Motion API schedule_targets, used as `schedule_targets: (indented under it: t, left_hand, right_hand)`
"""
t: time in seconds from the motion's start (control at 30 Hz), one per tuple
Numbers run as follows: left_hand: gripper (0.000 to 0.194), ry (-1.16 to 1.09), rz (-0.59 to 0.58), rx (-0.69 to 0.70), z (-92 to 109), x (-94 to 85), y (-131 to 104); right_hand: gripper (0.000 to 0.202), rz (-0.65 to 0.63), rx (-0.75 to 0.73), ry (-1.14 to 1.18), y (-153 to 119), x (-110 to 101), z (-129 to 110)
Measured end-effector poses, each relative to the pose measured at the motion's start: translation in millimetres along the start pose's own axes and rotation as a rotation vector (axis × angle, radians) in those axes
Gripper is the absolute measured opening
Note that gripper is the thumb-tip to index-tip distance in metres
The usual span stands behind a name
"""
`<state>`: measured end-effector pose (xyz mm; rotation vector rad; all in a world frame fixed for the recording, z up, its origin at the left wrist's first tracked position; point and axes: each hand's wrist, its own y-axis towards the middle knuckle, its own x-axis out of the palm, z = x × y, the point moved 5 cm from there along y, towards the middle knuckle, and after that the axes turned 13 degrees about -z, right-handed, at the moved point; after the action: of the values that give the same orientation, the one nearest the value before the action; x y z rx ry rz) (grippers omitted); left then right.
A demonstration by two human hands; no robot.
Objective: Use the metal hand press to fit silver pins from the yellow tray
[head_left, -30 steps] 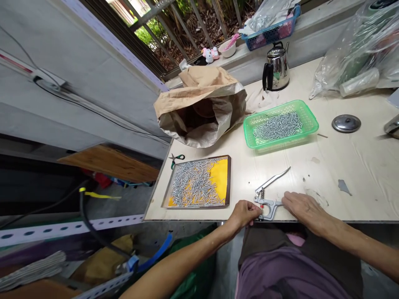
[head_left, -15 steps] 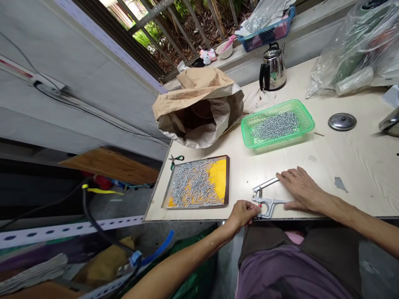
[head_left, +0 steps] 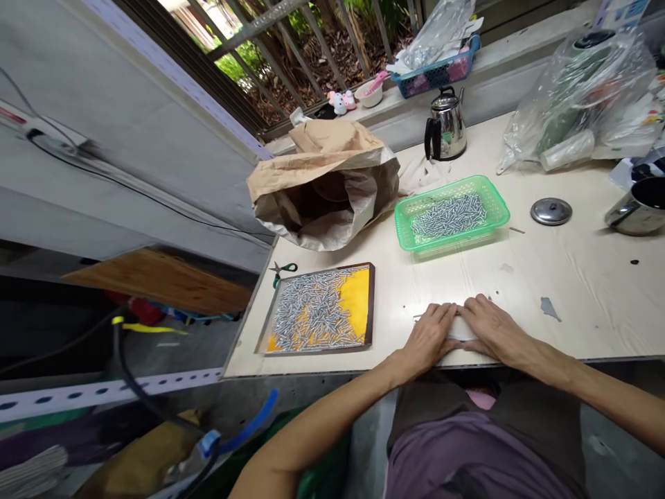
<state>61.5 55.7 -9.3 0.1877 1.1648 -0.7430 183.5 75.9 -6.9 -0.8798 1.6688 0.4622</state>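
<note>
At the table's front edge, both my hands are closed over a silver plier-like hand tool (head_left: 417,319), which lies low on the table. My left hand (head_left: 430,334) covers its head end, fingers together. Around the handle end, my right hand (head_left: 493,328) has its fingers bent and thumb underneath. Most of the tool is hidden by the hands. Left of them sits a shallow tray (head_left: 370,305) with a yellow bottom, full of small silvery metal pins (head_left: 312,312). Farther back stands a green plastic basket (head_left: 400,225) with more of these pins.
Green-handled scissors (head_left: 285,268) lie by the tray's far left corner. Behind stand an open brown paper bag (head_left: 322,159) and a steel kettle (head_left: 447,128). To the right are a metal lid (head_left: 551,211), a steel pot (head_left: 636,208) and a plastic-bagged bundle (head_left: 571,104).
My left hand has gone from pinching at the tool's lower front to lying over its head. My right hand has come left and closed on the handles. The view has shifted slightly.
</note>
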Motion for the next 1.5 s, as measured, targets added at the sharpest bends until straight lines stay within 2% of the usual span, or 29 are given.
schedule_targets:
  t: [0.1,0.17,0.27,0.3,0.37,0.43,0.5,0.63,0.8,0.9,0.97,1.03,1.1,1.17,1.23,1.3,1.37,1.43,1.5]
  left_hand:
    - [0.062,0.042,-0.065,0.039,-2.5,0.7,12.5]
    - [0.054,0.065,-0.080,0.031,-3.1,2.8,13.7]
    - [0.027,0.069,-0.074,-0.008,-2.2,8.4,13.3]
    - [0.019,0.066,-0.067,-0.025,-1.9,10.1,13.6]
    - [0.012,0.059,-0.051,-0.053,-1.6,12.2,15.1]
    - [0.013,0.049,-0.037,-0.062,-1.4,12.6,16.4]
    - [0.020,0.037,-0.001,-0.068,-1.0,12.8,15.7]
    - [0.035,0.038,0.185,-0.057,5.6,23.0,4.8]
    - [0.039,0.012,0.298,0.046,23.9,53.7,-7.0]
    - [0.036,-0.032,0.334,0.035,28.7,56.1,-7.1]
    - [0.034,-0.049,0.347,0.035,30.5,52.2,-5.4]
    - [0.035,-0.058,0.347,0.037,30.5,50.3,-3.0]
    - [0.036,-0.068,0.305,0.043,28.1,55.7,0.3]
    - [0.034,-0.081,0.220,0.046,23.5,69.1,3.9]
    - [0.030,-0.087,0.140,0.046,18.6,85.5,6.9]
    - [0.027,-0.076,0.098,0.041,16.0,99.0,9.6]
    - [0.026,-0.046,0.102,0.023,17.3,104.9,12.9]
    - [0.028,-0.021,0.150,0.016,21.7,99.9,14.8]
    - [0.031,-0.011,0.227,0.065,25.2,82.5,11.2]
  right_hand:
    - [0.055,0.001,0.008,0.005,-5.3,-2.2,5.3]
    - [0.045,0.014,0.040,-0.033,-8.4,-2.2,8.4]
    - [0.012,0.033,0.033,-0.076,-9.8,2.3,7.7]
    - [0.006,0.044,0.017,-0.079,-9.7,4.0,6.6]
    - [0.016,0.071,-0.013,-0.079,-9.3,5.9,4.8]
    - [0.017,0.090,-0.019,-0.085,-8.6,4.8,5.6]
    - [0.006,0.087,-0.011,-0.075,-7.1,1.0,10.3]
    - [0.036,0.057,-0.029,-0.005,-0.2,-6.8,28.2]
    - [0.013,0.040,-0.013,-0.038,15.6,-9.8,52.1]
    - [0.015,0.040,0.052,-0.123,28.7,-18.3,54.5]
    - [0.015,0.047,0.099,-0.180,38.4,-26.0,45.4]
    - [0.015,0.043,0.046,-0.214,49.1,-29.7,22.9]
    - [0.016,0.010,-0.132,-0.222,59.3,-25.8,-10.3]
    - [0.017,-0.029,-0.303,-0.231,67.1,-17.2,-41.0]
    - [0.022,-0.045,-0.398,-0.248,73.3,-8.1,-61.4]
    - [0.025,-0.037,-0.466,-0.261,78.1,-0.9,-73.5]
    - [0.023,-0.004,-0.533,-0.220,81.4,0.9,-80.9]
    - [0.020,0.090,-0.579,-0.094,83.5,-9.2,-83.4]
    - [0.019,0.247,-0.583,0.065,84.6,-34.6,-77.9]
